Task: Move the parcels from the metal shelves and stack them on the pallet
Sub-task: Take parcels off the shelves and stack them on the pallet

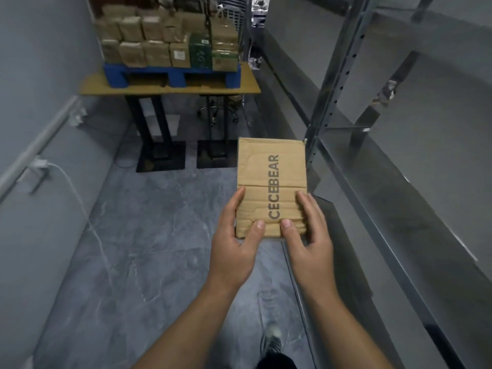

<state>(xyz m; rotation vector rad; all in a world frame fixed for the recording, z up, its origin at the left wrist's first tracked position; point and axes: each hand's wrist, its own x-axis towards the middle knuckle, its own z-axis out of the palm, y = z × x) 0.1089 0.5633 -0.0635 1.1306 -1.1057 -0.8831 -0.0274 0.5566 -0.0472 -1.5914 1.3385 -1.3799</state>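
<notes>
**While both hands grip one parcel, the pallet stands at twelve o'clock**

As the head view looks down an aisle, a flat brown cardboard parcel [271,177] printed CECEBEAR is held just right of centre, above the grey floor [149,235]. The left hand [237,243] grasps its near left corner, thumb on top and forefinger along the side edge. The right hand [308,235] grasps the near right corner, thumb on top and fingers curled over the right edge.

Up at eleven to twelve o'clock, a blue pallet [114,73] sits on a wooden-topped table [170,89] with black legs. Stacked parcels [149,38] in brown wrap fill it in rows, with a green box [200,53] among them. Metal shelves [399,182] run along the side from one to four o'clock. A white cable [87,209] trails down the wall at nine o'clock, and a shoe [271,342] shows at six.
</notes>
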